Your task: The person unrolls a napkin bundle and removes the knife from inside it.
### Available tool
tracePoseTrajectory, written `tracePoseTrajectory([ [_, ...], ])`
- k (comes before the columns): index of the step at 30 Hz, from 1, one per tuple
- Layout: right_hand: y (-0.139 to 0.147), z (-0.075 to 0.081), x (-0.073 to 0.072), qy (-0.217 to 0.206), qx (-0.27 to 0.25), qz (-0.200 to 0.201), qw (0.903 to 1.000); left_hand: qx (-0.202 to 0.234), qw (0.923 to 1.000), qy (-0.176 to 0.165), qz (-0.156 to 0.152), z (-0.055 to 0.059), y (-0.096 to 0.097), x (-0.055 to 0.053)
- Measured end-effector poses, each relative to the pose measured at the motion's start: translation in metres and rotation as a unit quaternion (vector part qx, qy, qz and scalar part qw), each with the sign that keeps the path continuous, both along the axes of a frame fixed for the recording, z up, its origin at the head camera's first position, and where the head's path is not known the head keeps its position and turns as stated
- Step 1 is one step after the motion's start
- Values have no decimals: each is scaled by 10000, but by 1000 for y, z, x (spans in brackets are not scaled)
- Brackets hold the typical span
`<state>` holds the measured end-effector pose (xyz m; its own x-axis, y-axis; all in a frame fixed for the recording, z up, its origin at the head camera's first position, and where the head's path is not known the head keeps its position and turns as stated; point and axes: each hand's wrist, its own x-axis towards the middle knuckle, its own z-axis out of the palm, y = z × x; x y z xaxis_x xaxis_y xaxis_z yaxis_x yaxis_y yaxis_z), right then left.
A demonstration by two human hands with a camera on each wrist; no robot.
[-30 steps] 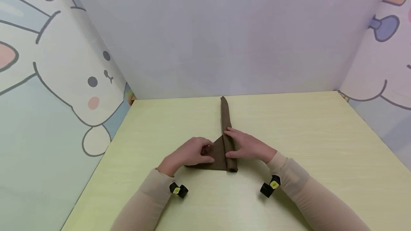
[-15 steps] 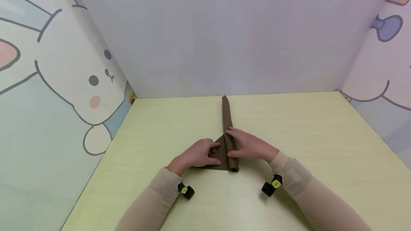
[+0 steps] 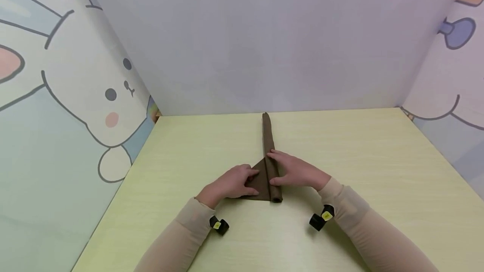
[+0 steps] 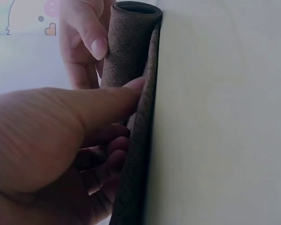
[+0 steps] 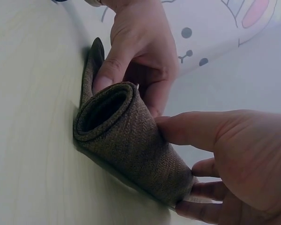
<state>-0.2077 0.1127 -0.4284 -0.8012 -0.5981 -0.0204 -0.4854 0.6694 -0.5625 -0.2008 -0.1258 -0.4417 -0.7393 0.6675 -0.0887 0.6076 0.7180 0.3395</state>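
Observation:
A brown woven cloth (image 3: 261, 181) lies on the table, its right side rolled into a long narrow tube that points away from me. To the left of the roll, a flat triangular part spreads under my left hand (image 3: 231, 181). The thumb and fingertips of that hand rest on this part, close beside the roll. My right hand (image 3: 298, 171) holds the roll (image 5: 136, 140) from the right, thumb near its front end and fingers farther along. In the left wrist view, the open end of the roll (image 4: 126, 47) shows its layers. Part of the flap is hidden under my left hand.
The pale wooden table (image 3: 340, 146) ends at a plain pale back wall (image 3: 245, 45). Side panels with cartoon figures stand at left (image 3: 75, 95) and right. A small black camera (image 3: 219, 225) is worn on each wrist.
My left hand has moved a little right, closer to the roll. The right hand and the cloth sit slightly farther right in the view, which has itself shifted a little.

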Motion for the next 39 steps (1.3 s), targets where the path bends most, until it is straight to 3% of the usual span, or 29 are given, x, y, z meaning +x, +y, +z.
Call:
tracePoseTrajectory([
  [5,2,3,0,-44,-43,-21,10000,-181,9998,82,-62,4,1,2],
  [16,5,7,3,-178,-80,-11,9998,-134,9998,50,-151,2,-5,0],
  [39,9,7,1,-337,-29,170,9993,-129,9999,27,-24,5,-14,6],
])
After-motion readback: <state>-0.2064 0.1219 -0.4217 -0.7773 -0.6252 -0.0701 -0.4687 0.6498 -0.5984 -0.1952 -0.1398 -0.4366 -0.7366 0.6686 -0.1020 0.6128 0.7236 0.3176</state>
